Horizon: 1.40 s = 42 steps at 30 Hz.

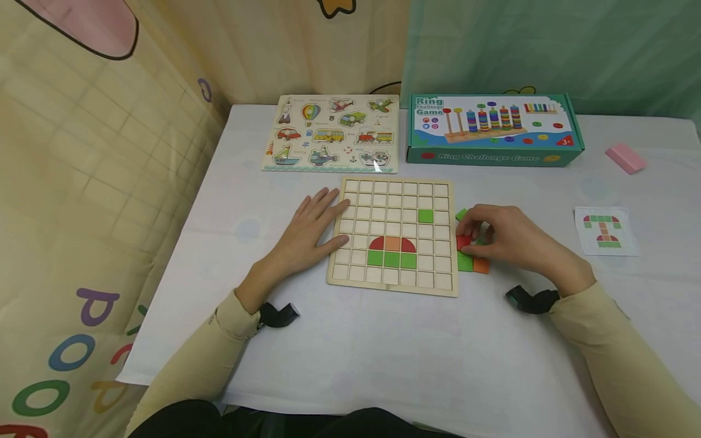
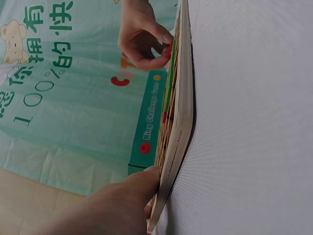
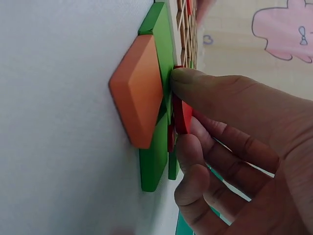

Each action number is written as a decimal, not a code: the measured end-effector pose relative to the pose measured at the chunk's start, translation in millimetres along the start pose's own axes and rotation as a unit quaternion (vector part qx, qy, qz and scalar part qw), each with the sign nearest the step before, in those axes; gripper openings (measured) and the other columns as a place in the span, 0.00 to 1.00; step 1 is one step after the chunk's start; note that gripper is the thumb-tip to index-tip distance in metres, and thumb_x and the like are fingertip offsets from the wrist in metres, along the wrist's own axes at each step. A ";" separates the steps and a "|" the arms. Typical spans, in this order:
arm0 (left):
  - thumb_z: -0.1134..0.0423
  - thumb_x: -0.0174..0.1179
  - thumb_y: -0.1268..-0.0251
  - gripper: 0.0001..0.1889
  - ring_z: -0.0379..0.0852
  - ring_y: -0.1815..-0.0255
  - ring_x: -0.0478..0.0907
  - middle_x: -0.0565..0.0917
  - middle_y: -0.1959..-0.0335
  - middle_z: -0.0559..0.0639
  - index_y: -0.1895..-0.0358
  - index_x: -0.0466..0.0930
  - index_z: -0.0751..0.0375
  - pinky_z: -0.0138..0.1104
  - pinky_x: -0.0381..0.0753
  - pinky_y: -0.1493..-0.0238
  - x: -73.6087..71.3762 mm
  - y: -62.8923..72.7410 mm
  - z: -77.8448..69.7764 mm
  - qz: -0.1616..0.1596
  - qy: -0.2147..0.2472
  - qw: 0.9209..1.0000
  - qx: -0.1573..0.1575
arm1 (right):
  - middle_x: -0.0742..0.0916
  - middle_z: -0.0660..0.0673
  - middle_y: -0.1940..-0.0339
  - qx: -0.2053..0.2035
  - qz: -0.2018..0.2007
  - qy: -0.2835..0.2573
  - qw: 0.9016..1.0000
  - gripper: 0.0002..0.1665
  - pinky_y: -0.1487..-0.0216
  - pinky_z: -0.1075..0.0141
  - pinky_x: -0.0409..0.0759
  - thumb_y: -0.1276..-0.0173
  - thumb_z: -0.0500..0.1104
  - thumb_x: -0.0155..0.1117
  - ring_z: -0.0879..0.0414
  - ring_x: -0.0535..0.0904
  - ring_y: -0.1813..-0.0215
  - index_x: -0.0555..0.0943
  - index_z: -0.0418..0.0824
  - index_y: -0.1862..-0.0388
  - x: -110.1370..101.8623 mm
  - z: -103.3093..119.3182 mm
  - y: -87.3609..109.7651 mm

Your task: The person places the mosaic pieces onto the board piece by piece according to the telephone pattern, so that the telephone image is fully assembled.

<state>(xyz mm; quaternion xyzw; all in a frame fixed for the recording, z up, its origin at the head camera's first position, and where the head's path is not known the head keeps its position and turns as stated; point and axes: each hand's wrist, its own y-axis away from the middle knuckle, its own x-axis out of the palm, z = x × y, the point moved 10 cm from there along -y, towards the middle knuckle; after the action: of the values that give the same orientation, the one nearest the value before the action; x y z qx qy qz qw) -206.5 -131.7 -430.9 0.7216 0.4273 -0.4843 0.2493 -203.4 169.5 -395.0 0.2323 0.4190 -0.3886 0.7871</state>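
Observation:
The wooden grid board [image 1: 391, 291] lies on the table between the hands. My left hand [image 1: 303, 234] rests flat at its left edge, fingers extended, with the thumb over the rim. In the board's lower part, an orange square [image 1: 392, 243] sits between two red quarter-round tiles, above a row of three green squares [image 1: 391, 260]. Another green square [image 1: 426, 216] lies higher, towards the right. Just right of the board, my right hand [image 1: 515, 237] pinches a red tile [image 3: 183, 116] between thumb and fingers. Loose green tiles [image 1: 465, 263] and an orange tile [image 3: 139, 90] lie beneath it.
A pattern card [image 1: 606, 246] with a red, green and orange figure lies at the right. Behind it is a pink block [image 1: 626, 159]. A vehicle picture puzzle [image 1: 331, 134] and a green Ring Challenge Game box [image 1: 495, 157] stand along the back, before the curtains.

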 end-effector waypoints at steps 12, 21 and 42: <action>0.42 0.57 0.22 0.38 0.57 0.11 0.42 0.53 0.12 0.57 0.16 0.60 0.52 0.54 0.37 0.12 -0.2 0.3 0.1 -0.001 -0.001 1.000 0.001 | 0.85 0.59 0.67 -0.004 0.012 -0.025 1.000 0.13 0.63 0.69 0.80 0.39 0.37 0.82 0.62 0.77 0.63 0.89 0.52 0.60 -3.0 -1.1 4.7; 0.42 0.58 0.23 0.38 0.57 0.11 0.42 0.53 0.12 0.57 0.16 0.60 0.52 0.54 0.37 0.12 -0.8 0.4 -0.8 -0.001 -0.001 1.000 0.001 | 0.85 0.59 0.64 -0.055 -0.032 -0.007 0.998 0.13 0.67 0.68 0.79 0.33 0.34 0.76 0.65 0.75 0.66 0.90 0.47 0.52 -15.7 11.6 -3.6; 0.43 0.58 0.22 0.38 0.57 0.11 0.41 0.53 0.12 0.57 0.16 0.60 0.52 0.53 0.37 0.12 0.0 0.8 -0.4 0.003 0.000 1.000 -0.002 | 0.91 0.36 0.63 0.154 -0.168 -0.084 0.970 0.10 0.65 0.76 0.77 0.29 0.42 0.75 0.45 0.89 0.62 0.86 0.34 0.60 -25.7 -11.0 -57.3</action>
<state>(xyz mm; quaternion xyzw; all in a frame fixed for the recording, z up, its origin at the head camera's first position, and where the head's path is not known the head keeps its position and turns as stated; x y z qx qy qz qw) -205.7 -131.7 -430.8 0.7224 0.4263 -0.4827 0.2517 -263.8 154.0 -381.7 0.2430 0.3196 -0.5934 0.6976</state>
